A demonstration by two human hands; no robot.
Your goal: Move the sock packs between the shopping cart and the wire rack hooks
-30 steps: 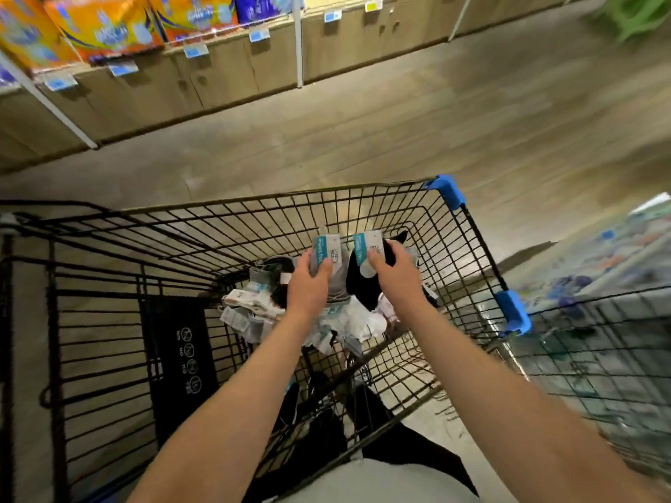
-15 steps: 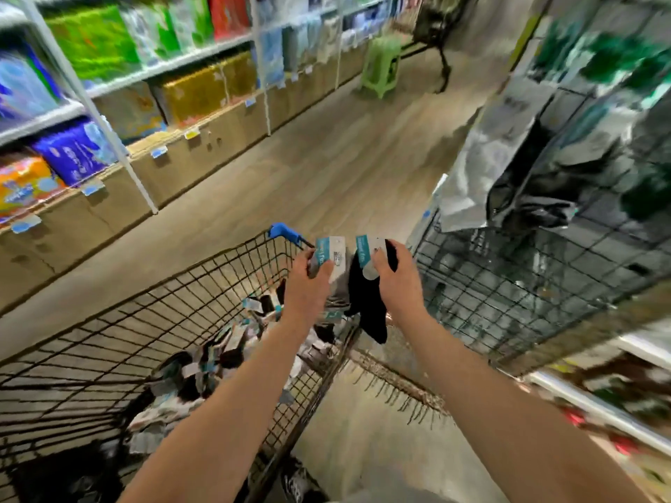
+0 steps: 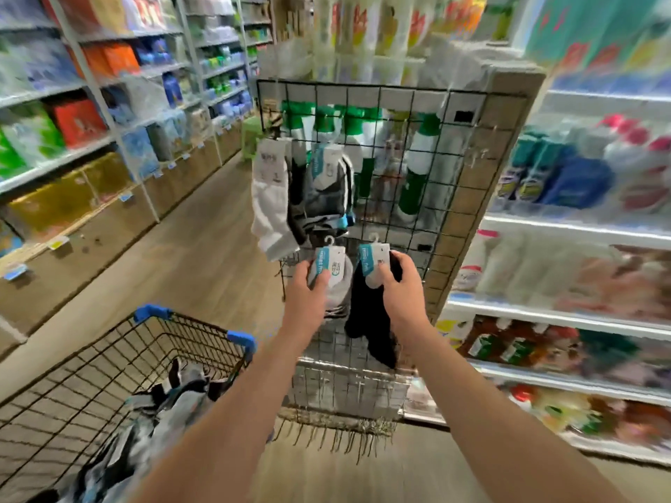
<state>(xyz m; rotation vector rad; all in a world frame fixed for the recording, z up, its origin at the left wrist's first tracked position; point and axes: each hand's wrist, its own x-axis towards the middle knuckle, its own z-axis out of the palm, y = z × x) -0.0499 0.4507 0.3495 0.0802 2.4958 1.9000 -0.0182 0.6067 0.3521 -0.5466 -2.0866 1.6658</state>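
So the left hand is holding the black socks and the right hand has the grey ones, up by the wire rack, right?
Not quite, the colours are swapped. In the head view the left hand holds the grey socks and the right hand holds the black socks. Both pairs are indeed held up in front of the wire rack.

ahead of you a black wire grid panel (image 3: 450, 147) stands on the end of a shelf unit, and it carries hanging socks: a white pair (image 3: 270, 201) at its left edge, a dark striped pair (image 3: 326, 190) just beside it, and green-and-white pairs (image 3: 417, 165) further right. to your lower left a black wire cart (image 3: 109, 361) with blue corner guards holds a blurred heap of sock packs (image 3: 159, 422). both stand on the wooden floor (image 3: 203, 255).
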